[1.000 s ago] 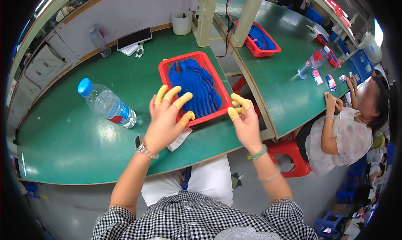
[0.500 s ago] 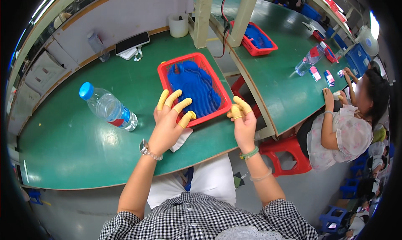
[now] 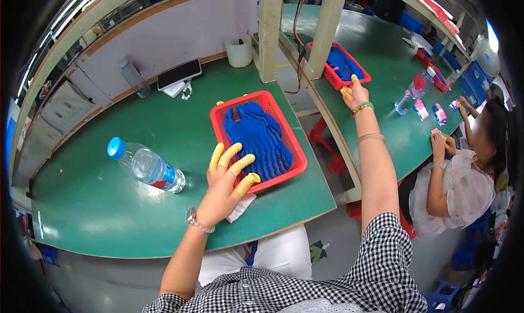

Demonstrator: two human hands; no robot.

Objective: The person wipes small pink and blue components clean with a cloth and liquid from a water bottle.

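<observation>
The latticed red plastic basket (image 3: 299, 167), holding rippled blue pieces (image 3: 261, 141), sits by the glossy green tabletop's (image 3: 109, 209) right edge. Left of the basket, a clear bottle (image 3: 146, 166) stands. The left hand (image 3: 219, 197) spreads open at the basket's near-left corner; the right hand (image 3: 357, 96), its grip unclear, meets a second basket (image 3: 332, 77) beyond its right side.

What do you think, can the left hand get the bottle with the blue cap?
Probably yes: the left hand, at the nearer red basket, is close to the bottle, and nothing stands between them.
</observation>
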